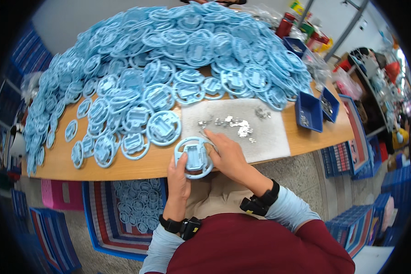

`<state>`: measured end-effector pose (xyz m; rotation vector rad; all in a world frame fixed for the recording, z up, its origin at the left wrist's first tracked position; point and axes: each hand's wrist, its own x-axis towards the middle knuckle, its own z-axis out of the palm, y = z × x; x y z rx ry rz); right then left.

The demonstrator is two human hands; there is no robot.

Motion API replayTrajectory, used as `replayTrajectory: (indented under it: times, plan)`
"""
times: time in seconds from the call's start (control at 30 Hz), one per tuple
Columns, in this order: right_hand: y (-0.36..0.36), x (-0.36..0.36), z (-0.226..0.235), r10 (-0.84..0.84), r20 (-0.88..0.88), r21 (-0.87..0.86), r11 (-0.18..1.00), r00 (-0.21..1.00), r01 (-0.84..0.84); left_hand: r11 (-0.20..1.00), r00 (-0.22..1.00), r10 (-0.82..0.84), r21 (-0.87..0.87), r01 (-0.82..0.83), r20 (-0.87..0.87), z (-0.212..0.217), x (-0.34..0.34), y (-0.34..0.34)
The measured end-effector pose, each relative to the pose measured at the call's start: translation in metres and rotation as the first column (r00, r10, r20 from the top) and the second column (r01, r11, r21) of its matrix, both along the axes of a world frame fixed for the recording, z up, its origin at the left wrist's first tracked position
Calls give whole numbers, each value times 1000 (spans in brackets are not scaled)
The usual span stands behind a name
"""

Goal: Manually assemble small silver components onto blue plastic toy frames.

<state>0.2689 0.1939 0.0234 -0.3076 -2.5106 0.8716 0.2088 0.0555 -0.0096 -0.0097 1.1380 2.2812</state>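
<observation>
A light blue plastic toy steering wheel part (pixel 197 156) with a boxy recessed centre is held over the table's front edge. My left hand (pixel 178 181) grips its lower left side, thumb on the front face. My right hand (pixel 229 156) is closed at the right rim, its index finger reaching past the top of the ring; whether a small piece is also pinched there is too small to tell. Just beyond, small silvery metal pieces (pixel 239 127) lie scattered on a white cloth (pixel 274 142).
A tall heap of similar blue wheel parts (pixel 187 43) covers the back and left of the wooden table (pixel 164 170). Blue bins (pixel 308 112) with small parts stand at the right. Below the front edge sits a striped crate (pixel 106 228) containing more wheels.
</observation>
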Motion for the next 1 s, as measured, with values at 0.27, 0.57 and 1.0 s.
replayTrajectory:
  times: [0.27,0.57,1.0]
  plan:
    - [21,14,-5,182,-51,-328,925,982,-189,907,919,-382,-153,393,96,7,-18,-8]
    - [24,34,-15,231,4,-493,847,973,-199,896,911,-401,-165,412,95,4,-12,-1]
    - [188,55,-18,-309,107,314,912,945,262,943,967,-253,-218,250,13,0,-10,4]
